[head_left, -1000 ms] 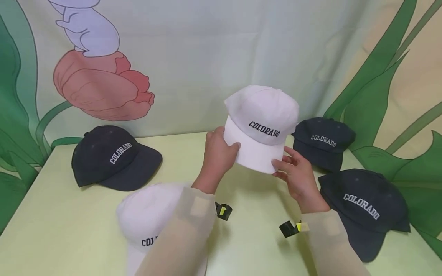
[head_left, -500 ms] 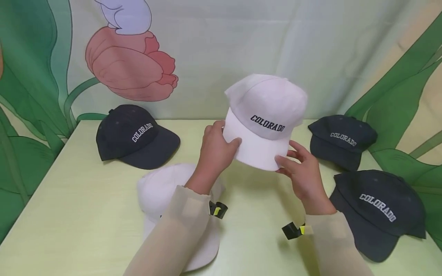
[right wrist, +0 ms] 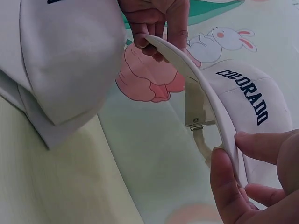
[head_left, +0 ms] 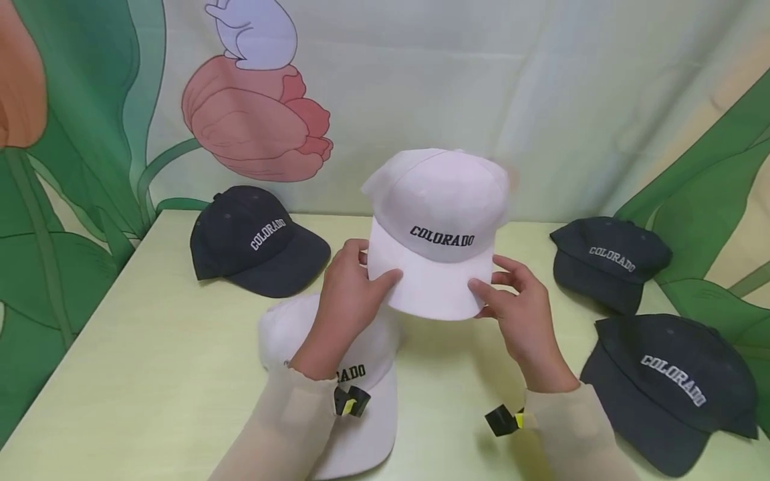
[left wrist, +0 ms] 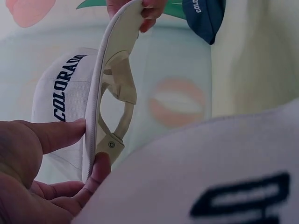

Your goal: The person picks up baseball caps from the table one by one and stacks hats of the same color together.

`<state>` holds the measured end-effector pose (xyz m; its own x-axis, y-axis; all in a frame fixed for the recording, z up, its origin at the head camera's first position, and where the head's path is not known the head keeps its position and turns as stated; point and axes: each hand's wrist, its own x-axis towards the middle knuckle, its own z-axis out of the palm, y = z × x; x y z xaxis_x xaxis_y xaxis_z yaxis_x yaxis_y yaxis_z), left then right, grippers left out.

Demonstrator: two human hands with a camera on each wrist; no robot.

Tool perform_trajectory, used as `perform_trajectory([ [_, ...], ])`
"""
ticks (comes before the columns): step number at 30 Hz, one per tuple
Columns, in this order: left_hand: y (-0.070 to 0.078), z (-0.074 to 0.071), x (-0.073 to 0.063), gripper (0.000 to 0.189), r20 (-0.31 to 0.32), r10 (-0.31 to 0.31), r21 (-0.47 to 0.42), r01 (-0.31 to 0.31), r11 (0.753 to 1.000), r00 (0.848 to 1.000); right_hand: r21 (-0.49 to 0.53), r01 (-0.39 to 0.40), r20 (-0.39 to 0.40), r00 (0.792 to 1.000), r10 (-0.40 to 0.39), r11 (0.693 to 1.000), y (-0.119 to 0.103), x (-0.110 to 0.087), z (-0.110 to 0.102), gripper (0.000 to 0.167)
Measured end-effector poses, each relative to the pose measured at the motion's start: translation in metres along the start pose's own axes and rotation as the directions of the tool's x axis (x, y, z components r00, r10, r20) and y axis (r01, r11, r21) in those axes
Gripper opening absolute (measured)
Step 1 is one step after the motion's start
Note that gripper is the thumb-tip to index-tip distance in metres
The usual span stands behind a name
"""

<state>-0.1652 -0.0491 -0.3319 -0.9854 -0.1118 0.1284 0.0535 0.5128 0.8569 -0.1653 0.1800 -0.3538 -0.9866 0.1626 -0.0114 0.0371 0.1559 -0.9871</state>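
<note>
Held up above the table is a white cap [head_left: 445,200] with black COLORADO lettering, its brim toward me. My left hand [head_left: 355,287] pinches the brim's left edge, thumb on top and fingers beneath, as the left wrist view confirms. On the other edge of the brim, my right hand [head_left: 523,307] grips it between thumb and fingers. The wrist views show the cap's open underside with its back strap and metal buckle [right wrist: 197,122]. Under my left forearm lies a second white cap [head_left: 373,414], partly hidden by the arm.
A dark navy cap [head_left: 259,240] sits at the back left of the pale green table [head_left: 150,347]. Two more navy caps stand on the right, one farther back [head_left: 610,260] and one nearer [head_left: 674,387]. A printed curtain [head_left: 409,87] hangs behind.
The held cap first rose slightly in the picture, then came lower and left, both hands keeping their grip. The camera view has swung left, so the resting caps appear shifted right.
</note>
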Motion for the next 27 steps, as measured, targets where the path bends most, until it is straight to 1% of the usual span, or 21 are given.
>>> perform_trajectory([
  [5, -0.007, -0.015, -0.011, 0.061, 0.005, -0.010, 0.021, 0.010, 1.000, 1.000, 0.005, 0.023, 0.027, 0.999, -0.023, 1.000, -0.004, -0.008, 0.007, 0.060],
  [8, -0.012, -0.026, -0.018, 0.065, 0.020, -0.037, 0.048, 0.036, 0.998, 0.999, 0.012, 0.037, 0.063, 0.997, -0.038, 0.999, -0.006, -0.015, 0.013, 0.062],
  [11, -0.015, -0.037, -0.025, 0.065, 0.024, -0.048, 0.079, 0.046, 0.996, 0.999, 0.030, 0.052, 0.101, 0.993, -0.055, 0.998, -0.008, -0.021, 0.019, 0.061],
  [13, -0.017, -0.044, -0.030, 0.066, 0.021, -0.043, 0.097, 0.040, 0.994, 0.999, 0.040, 0.058, 0.124, 0.990, -0.062, 0.998, -0.008, -0.025, 0.024, 0.061],
  [16, -0.019, -0.054, -0.038, 0.073, 0.019, -0.023, 0.112, 0.021, 0.993, 1.000, 0.048, 0.058, 0.159, 0.985, -0.065, 0.997, -0.009, -0.031, 0.031, 0.061],
  [20, -0.023, -0.070, -0.050, 0.081, 0.024, -0.023, 0.120, 0.020, 0.993, 0.999, 0.058, 0.053, 0.207, 0.976, -0.064, 0.997, -0.009, -0.039, 0.040, 0.060],
  [23, -0.027, -0.080, -0.059, 0.084, 0.029, -0.045, 0.118, 0.042, 0.992, 0.999, 0.058, 0.059, 0.241, 0.968, -0.071, 0.997, -0.008, -0.046, 0.046, 0.060],
  [27, -0.034, -0.088, -0.069, 0.088, 0.039, -0.081, 0.112, 0.077, 0.991, 0.996, 0.067, 0.065, 0.264, 0.961, -0.080, 0.996, -0.005, -0.055, 0.054, 0.060],
])
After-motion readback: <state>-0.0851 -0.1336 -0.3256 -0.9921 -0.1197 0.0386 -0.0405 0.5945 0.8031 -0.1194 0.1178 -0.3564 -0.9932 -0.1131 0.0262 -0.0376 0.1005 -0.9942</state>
